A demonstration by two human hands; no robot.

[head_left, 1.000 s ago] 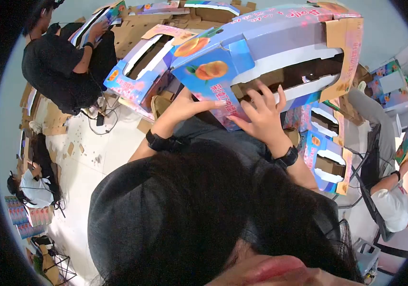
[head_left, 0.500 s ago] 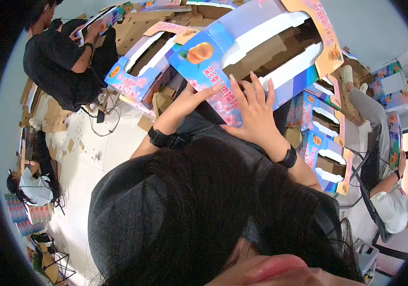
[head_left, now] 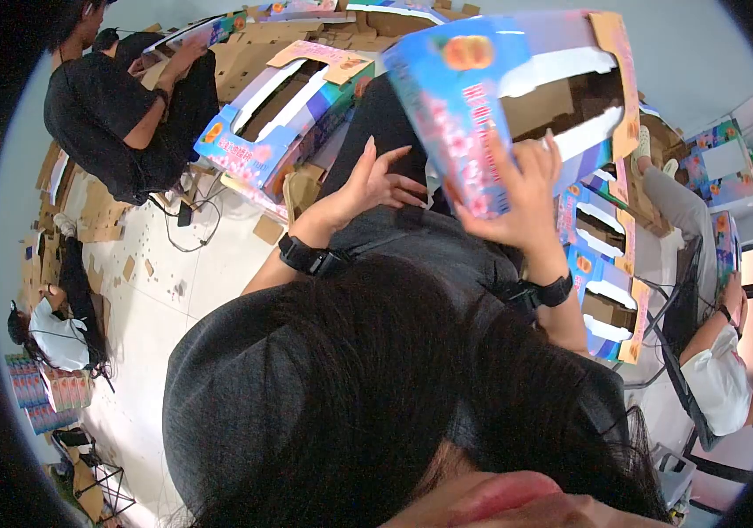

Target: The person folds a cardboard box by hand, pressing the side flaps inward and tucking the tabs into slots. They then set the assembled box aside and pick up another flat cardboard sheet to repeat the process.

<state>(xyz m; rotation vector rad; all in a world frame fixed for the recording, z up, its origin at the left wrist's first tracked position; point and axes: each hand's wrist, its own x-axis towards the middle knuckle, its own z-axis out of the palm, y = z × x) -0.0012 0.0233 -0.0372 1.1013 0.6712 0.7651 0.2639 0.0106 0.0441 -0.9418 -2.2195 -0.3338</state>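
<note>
The right hand (head_left: 519,189) grips a fruit-printed box (head_left: 480,106) at one o'clock. The left hand (head_left: 378,182) — fingers loosely spread — hangs apart at its eight o'clock.

The held box (head_left: 460,132) has big red letters (head_left: 479,110), too blurry to read. The letters (head_left: 242,153) on the other box (head_left: 257,141) are too small.

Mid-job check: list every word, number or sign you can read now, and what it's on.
None is clear enough to quote.
Blue-and-pink cardboard box at the right hand: red characters, too blurred.
Blue-and-purple cardboard box with a tan end, upper left: reddish characters, too small.
Blue-fronted cardboard box, lower right: reddish marks, too small.
</note>
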